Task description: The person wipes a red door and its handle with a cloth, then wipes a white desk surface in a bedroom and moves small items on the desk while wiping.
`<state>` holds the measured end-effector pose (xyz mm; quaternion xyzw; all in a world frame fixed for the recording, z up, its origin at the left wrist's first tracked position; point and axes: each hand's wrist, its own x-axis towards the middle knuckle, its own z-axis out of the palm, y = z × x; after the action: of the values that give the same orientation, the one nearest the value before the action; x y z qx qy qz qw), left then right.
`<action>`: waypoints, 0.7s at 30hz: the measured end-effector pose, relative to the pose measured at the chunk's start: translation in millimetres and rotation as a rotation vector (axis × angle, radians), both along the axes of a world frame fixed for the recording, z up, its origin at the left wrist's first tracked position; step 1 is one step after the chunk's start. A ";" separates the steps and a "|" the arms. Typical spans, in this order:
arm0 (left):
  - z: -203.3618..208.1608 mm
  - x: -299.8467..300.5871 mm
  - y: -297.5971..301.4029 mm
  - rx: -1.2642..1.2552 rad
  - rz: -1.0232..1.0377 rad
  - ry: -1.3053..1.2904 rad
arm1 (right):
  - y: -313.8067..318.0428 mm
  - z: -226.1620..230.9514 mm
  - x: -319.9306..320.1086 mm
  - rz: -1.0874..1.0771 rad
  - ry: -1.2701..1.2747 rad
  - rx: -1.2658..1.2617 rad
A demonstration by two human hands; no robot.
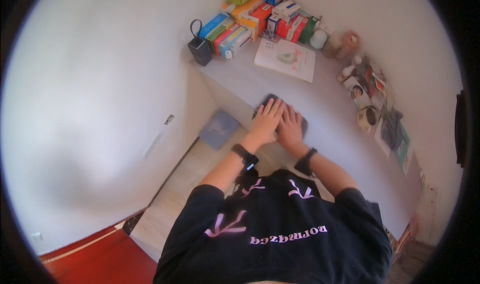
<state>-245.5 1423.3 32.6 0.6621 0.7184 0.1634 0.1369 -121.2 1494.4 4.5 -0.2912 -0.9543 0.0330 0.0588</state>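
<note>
the dark flat object (272, 104) lies on the grey table (325, 114), close to the table's near-left edge, and both hands rest on top of it. its kind cannot be told; most of it is covered.

risk, judged from this layout:
- the dark flat object sits just beside the table edge. a push toward that edge is likely to slide it off onto the floor, where a blue-grey square item (218, 129) lies below.
- pressure that is uneven between the 2 hands is likely to rotate the object rather than hold it flat.
- a forward sweep of the hands is unlikely to reach the white printed sheet (286, 59), which lies farther back from the dark flat object, well apart. the row of coloured boxes (250, 19) stands beyond that sheet, against the wall, and is not at risk.
- the cup (366, 118) stands to the right of the dark flat object, apart from it; a wide right elbow swing could reach it.

hand pose:
- left hand (267, 119): palm down, fingers extended and slightly spread, laid flat on the object, not curled around it. a dark wristband sits on the wrist.
- right hand (291, 126): palm down, fingers extended, flat on the object, touching the left hand along its inner side. it also carries a dark wristband.
- both forearms enter from below and converge on the object.
</note>
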 end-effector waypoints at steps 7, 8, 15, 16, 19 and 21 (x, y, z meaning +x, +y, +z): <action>-43.6 -91.5 2.6 -0.038 0.212 0.020 | 10.0 -12.5 -112.2 0.094 -0.114 0.024; -51.3 -104.6 5.1 -0.004 0.241 0.045 | 10.7 -7.8 -124.6 0.131 -0.115 -0.019; -38.0 -108.7 14.7 -0.039 0.206 0.136 | 19.0 -6.2 -131.2 0.107 -0.055 -0.090; -35.6 -105.7 13.7 -0.010 0.220 0.097 | 18.2 -3.5 -127.3 0.123 -0.080 -0.088; -50.7 -111.1 6.3 0.146 0.197 0.104 | 9.9 2.2 -123.1 0.139 -0.028 -0.109; -45.0 -101.1 2.4 0.139 0.149 0.136 | 7.5 -5.2 -108.6 0.106 0.045 -0.144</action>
<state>-346.6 1425.7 -12.4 0.6243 0.7603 0.1771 0.0292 -229.8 1501.9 -0.7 -0.2430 -0.9619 0.1113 0.0572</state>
